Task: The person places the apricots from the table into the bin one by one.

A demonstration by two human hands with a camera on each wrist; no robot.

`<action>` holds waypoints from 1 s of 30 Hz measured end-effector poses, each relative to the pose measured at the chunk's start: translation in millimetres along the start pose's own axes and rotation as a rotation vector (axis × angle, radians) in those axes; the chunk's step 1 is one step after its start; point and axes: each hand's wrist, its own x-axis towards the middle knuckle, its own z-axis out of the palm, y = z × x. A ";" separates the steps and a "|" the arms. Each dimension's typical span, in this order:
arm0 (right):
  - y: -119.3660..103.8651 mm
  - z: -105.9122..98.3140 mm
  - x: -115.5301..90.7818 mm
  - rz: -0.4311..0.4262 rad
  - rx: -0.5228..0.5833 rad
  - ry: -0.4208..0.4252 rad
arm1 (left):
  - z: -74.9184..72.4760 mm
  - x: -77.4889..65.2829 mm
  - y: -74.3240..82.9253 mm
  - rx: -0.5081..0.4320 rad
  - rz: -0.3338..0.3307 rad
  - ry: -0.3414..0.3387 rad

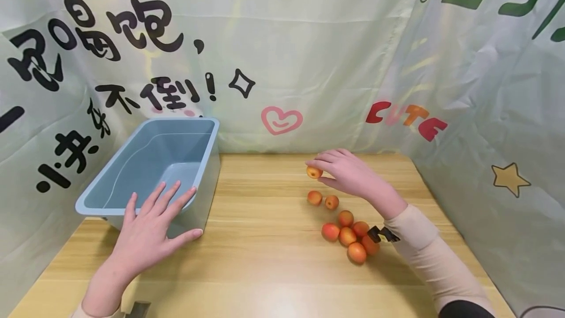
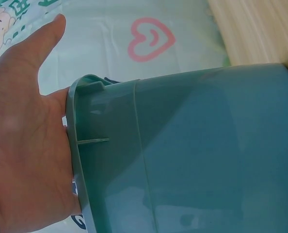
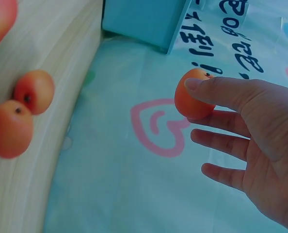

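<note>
Nearest first, the left hand (image 1: 147, 234) is reaching over the near rim of the blue tub (image 1: 187, 144), towards the left edge of the table (image 1: 265, 244). Its fingers are extending straight and spread, released and not grasping; whether the palm is pressing on the rim cannot be confirmed.

To the right of the table's middle, a cluster of six fruits (image 1: 347, 236), orange-red and round, is lying close together, several touching. The right sleeve (image 1: 419, 234), with a black clip (image 1: 384, 233) at the cuff, is passing just beside them. Farther back, a pair of fruits (image 1: 315, 198) is resting side by side.

Beyond these, near the table's far edge, the right hand (image 1: 346, 173) is pinching a single fruit (image 1: 314, 172) between thumb and forefinger and holding it clear of the surface; its other fingers are standing away from it.

The tub is occupying the table's far left corner, open side up. Behind everything, a pale printed sheet (image 1: 331, 72) is hanging, bearing a pink heart (image 1: 281, 120).
</note>
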 end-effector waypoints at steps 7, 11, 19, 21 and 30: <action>-6.2 2.0 14.9 -0.021 0.020 0.004 | -0.2 0.4 -0.9 -0.002 0.001 -0.003; -8.2 6.3 20.7 -0.041 0.039 0.009 | -0.1 1.0 -0.6 -0.002 0.002 -0.003; -17.7 9.3 32.7 -0.052 0.063 -0.003 | -0.2 -0.1 -0.2 0.000 -0.001 -0.001; -20.5 10.0 36.6 -0.057 0.065 -0.003 | -0.2 -0.4 -0.3 0.001 -0.001 -0.003; -30.5 17.6 52.2 -0.094 0.055 -0.003 | -0.5 -0.3 0.1 -0.005 0.004 0.003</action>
